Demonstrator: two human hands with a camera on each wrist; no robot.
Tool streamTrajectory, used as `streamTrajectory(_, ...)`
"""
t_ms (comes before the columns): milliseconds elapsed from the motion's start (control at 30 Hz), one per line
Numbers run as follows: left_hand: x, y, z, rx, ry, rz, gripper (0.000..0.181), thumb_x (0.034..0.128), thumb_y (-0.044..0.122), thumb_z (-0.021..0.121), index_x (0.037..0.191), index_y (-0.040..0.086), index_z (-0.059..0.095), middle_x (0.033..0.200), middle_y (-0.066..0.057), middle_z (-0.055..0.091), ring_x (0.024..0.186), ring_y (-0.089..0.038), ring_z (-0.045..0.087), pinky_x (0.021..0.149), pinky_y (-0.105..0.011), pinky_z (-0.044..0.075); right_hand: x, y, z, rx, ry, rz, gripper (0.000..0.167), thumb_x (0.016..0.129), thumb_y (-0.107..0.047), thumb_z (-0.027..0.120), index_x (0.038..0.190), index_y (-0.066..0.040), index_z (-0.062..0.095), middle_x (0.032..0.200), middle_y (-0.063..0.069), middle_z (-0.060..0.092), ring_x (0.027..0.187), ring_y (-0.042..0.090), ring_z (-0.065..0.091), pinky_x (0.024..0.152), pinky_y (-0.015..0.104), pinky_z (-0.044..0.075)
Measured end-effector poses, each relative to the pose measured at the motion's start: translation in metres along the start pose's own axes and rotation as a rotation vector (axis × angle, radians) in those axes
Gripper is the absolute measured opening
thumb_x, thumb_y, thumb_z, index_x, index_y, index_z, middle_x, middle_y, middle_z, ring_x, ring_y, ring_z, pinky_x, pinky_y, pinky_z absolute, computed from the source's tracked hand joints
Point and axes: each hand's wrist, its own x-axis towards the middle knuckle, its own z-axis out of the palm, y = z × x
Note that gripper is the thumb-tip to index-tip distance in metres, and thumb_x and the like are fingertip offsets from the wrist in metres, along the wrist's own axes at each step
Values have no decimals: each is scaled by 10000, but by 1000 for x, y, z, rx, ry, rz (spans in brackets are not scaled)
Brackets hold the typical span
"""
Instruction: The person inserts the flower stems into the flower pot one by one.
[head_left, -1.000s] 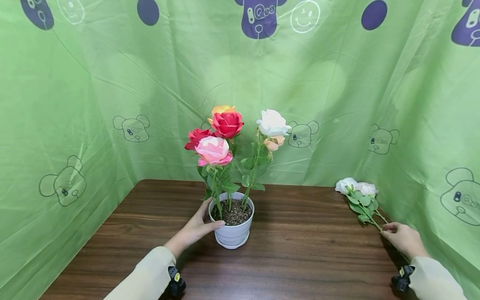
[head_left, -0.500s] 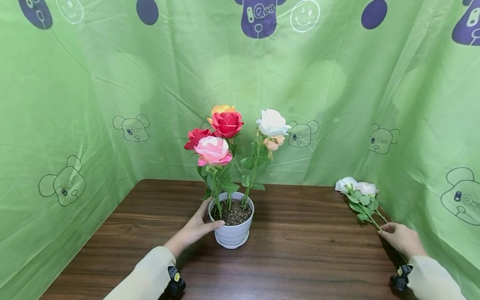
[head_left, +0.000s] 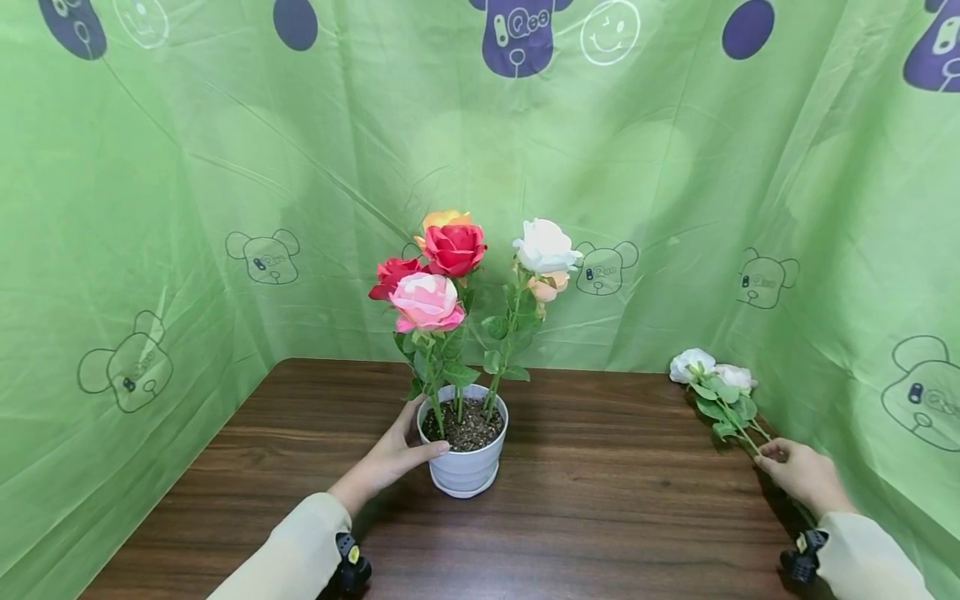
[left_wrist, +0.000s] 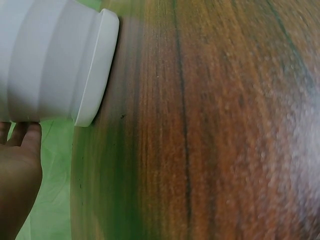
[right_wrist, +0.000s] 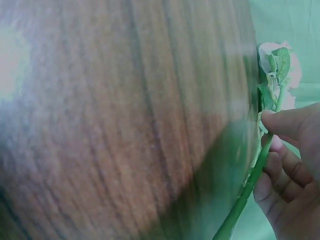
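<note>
My left hand (head_left: 393,454) grips the near left rim of a white ribbed flowerpot (head_left: 467,475), its thumb at the front of the rim. Several roses stand upright in the dark soil: a pink rose (head_left: 427,302), red ones, a yellow-orange one, a peach one and a white rose (head_left: 546,246). In the left wrist view, fingertips (left_wrist: 33,131) touch the pot's side. At the far right, my right hand (head_left: 806,477) pinches the green stem (right_wrist: 250,182) of a white rose (head_left: 692,365) between thumb and fingers. Beside it lies a second pale rose (head_left: 735,377).
The pot stands on a saucer (head_left: 463,492) on a dark brown wooden table (head_left: 600,500). Green curtains (head_left: 630,167) with printed bears enclose the table at the back and both sides. The right curtain hangs close to the right hand.
My right hand has shifted slightly left and up with the pinched stem, and that white rose's head has risen a little. The left hand and the pot have stayed put.
</note>
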Motion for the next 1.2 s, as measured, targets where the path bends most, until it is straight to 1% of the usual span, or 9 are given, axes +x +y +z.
streamTrajectory(133,1,-1,0,-1,-4,2,909,903,164,762,1579,51,165,1557,-246,320,1405,-338,350,1088,-420,362,0,-4,-4,12,14,-5,299,968,-254,644,1025,37,681,839,146,691,767,375,619,700,589,458)
streamTrajectory(267,1,-1,0,0,-3,3,911,902,161,762,1580,53,163,1563,-243,314,1415,-334,333,1103,-441,340,1,-8,-8,30,17,-4,329,983,-300,636,1047,20,681,903,200,699,825,451,622,730,624,457)
streamTrajectory(367,0,0,0,5,1,3,911,900,165,765,1578,52,167,1559,-245,319,1411,-336,338,1104,-442,338,2,-11,-11,36,27,-6,345,988,-331,632,1055,4,684,944,221,700,852,466,625,728,612,460)
streamTrajectory(567,0,0,1,7,2,7,902,902,161,761,1575,42,171,1553,-251,326,1403,-337,349,1099,-431,342,2,-17,-14,63,76,-17,371,982,-374,640,1079,-21,694,919,148,698,785,295,624,666,481,463)
streamTrajectory(633,0,0,0,7,1,8,898,903,161,759,1575,43,174,1552,-252,328,1399,-341,354,1097,-431,347,3,-20,-15,76,84,-21,393,982,-396,637,1097,-23,689,926,141,697,784,272,621,657,449,456)
streamTrajectory(833,0,1,-1,10,-5,10,903,905,177,759,1577,51,168,1554,-249,327,1405,-341,348,1093,-426,352,6,-30,-20,94,114,-60,385,973,-387,658,1129,-35,673,939,145,714,822,333,649,686,502,470)
streamTrajectory(933,0,1,-1,5,-6,8,902,906,171,756,1578,50,167,1552,-250,330,1405,-340,348,1093,-425,354,7,-37,-22,94,139,-92,336,959,-333,689,1114,-36,669,902,113,715,775,272,643,683,491,474)
streamTrajectory(1000,0,0,-1,3,-7,5,902,906,168,756,1578,51,165,1553,-249,330,1405,-339,349,1092,-423,356,8,-42,-23,95,155,-111,307,949,-308,704,1099,-43,665,883,89,710,738,205,619,661,450,464)
streamTrajectory(1200,1,0,-1,9,-6,2,909,904,178,760,1581,58,164,1553,-246,331,1404,-338,352,1093,-431,356,12,-60,-30,120,177,-140,303,940,-296,721,1103,-52,643,865,76,720,632,78,583,638,408,454)
